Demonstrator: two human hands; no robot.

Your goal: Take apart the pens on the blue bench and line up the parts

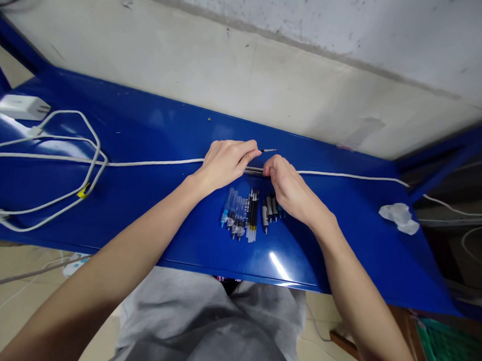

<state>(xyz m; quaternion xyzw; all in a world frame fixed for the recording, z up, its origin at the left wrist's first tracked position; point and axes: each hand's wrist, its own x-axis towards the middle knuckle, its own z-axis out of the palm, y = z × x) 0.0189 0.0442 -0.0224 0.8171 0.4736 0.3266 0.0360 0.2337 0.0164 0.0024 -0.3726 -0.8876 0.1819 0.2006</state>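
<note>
My left hand [226, 162] is pinched shut on a thin pen refill [268, 150] whose tip sticks out to the right. My right hand [287, 185] is closed, fingers curled, just right of it, touching a pen part I cannot make out near the white cable [151, 164]. Below both hands, on the blue table [147, 218], lie pen parts in a row: several clear barrels with blue ends [233, 208], black refills [253, 214] and grey caps [268, 209].
A white charger [21, 106] with looped white cables [88, 175] lies at the left of the table. A crumpled white tissue [399, 217] sits at the right. A pale wall stands behind; a green basket [455, 358] is at the lower right.
</note>
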